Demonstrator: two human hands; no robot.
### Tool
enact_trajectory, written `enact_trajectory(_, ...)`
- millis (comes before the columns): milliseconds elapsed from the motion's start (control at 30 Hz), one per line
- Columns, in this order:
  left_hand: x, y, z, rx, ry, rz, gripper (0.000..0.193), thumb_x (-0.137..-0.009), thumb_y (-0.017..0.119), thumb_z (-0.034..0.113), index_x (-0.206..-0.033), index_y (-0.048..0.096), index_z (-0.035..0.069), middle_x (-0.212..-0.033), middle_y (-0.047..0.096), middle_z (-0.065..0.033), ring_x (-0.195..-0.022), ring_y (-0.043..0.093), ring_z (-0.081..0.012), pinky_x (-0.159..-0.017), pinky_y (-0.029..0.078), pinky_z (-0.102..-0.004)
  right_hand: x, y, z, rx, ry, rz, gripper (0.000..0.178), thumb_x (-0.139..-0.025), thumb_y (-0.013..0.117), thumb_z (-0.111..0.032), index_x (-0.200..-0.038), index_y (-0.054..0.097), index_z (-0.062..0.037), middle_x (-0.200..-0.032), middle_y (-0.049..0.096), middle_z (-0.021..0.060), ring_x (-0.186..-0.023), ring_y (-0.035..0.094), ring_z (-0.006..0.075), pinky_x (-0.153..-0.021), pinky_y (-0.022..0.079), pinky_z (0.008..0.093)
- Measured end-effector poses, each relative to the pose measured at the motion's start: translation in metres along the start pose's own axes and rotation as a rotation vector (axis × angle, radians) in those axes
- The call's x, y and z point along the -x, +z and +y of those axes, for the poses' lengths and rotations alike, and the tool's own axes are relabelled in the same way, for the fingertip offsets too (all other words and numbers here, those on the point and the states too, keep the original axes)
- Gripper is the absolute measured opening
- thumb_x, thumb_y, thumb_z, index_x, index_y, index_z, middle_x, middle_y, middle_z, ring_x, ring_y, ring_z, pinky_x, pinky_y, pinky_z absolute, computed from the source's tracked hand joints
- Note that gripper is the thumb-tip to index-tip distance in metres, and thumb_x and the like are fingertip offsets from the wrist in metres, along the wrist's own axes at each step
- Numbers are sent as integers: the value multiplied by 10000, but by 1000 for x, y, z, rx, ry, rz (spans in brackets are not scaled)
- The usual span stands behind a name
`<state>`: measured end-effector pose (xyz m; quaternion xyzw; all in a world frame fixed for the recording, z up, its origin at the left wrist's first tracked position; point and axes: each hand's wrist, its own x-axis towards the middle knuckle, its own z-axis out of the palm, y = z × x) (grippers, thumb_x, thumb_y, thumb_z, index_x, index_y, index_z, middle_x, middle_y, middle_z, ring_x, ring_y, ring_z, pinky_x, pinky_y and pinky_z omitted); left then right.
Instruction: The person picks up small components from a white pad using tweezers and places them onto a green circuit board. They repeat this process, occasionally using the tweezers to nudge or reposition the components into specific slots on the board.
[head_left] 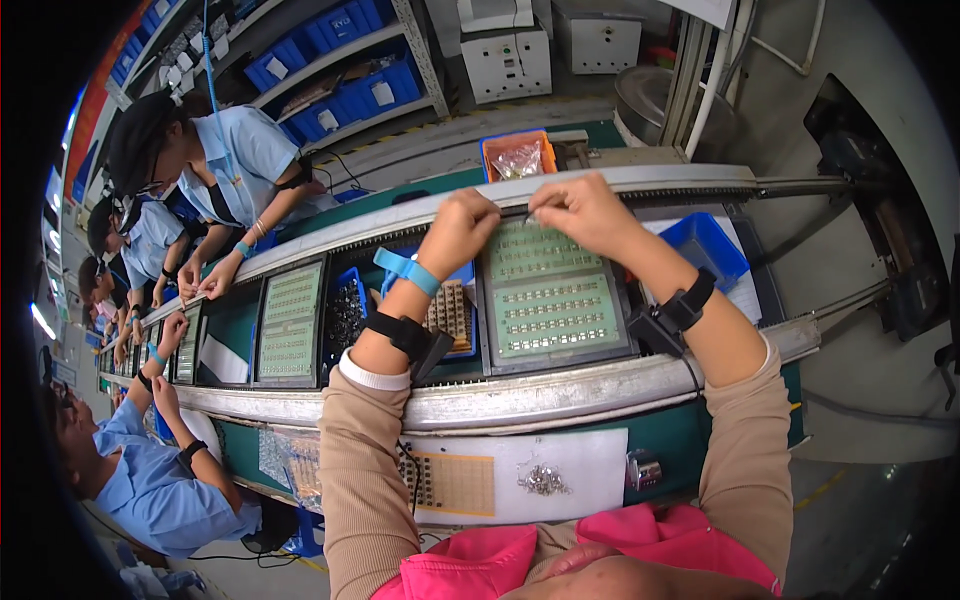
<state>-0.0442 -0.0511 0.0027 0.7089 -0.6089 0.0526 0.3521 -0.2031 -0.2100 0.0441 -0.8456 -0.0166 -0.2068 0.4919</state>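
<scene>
A dark-framed pallet with green circuit boards point(556, 343) lies across the conveyor rails in front of me. Rows of small pale parts cover the boards. My left hand point(463, 228) is closed at the pallet's far left corner, fingertips pressed together; what they hold, if anything, is hidden. My right hand point(584, 212) pinches at the far edge, just above the upper board. Something small and dark shows at its fingertips, too small to name. Both wrists wear black straps, and a light blue band point(407, 271) circles the left one.
The near metal rail point(560, 392) runs under my forearms. Beside the pallet sit a blue bin point(705, 250) and a tray of brown parts point(450, 315). An orange bin point(518, 155) stands beyond. Loose metal pieces point(543, 480) lie nearby. Co-workers point(225, 180) work along the left.
</scene>
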Motion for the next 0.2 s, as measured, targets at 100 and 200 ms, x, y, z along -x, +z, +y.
enact_trajectory(100,3,-13,-3,216,-181,118,110,-780,650,90,-845,677,6,-763,640,-92,-704,576,-150,-619,445,-274,12,-10,-42,-281,-26,23,135,-787,607,-4,-916,647,1,-827,663,108,-733,645,159,-696,520,262)
enact_trajectory(200,1,-32,-2,438,-421,147,133,-815,656,169,-846,699,47,-839,680,-81,-725,607,-173,-652,460,-262,54,-6,-100,-482,-64,-90,131,-805,634,-95,-927,675,-75,-836,676,95,-706,649,193,-711,531,319)
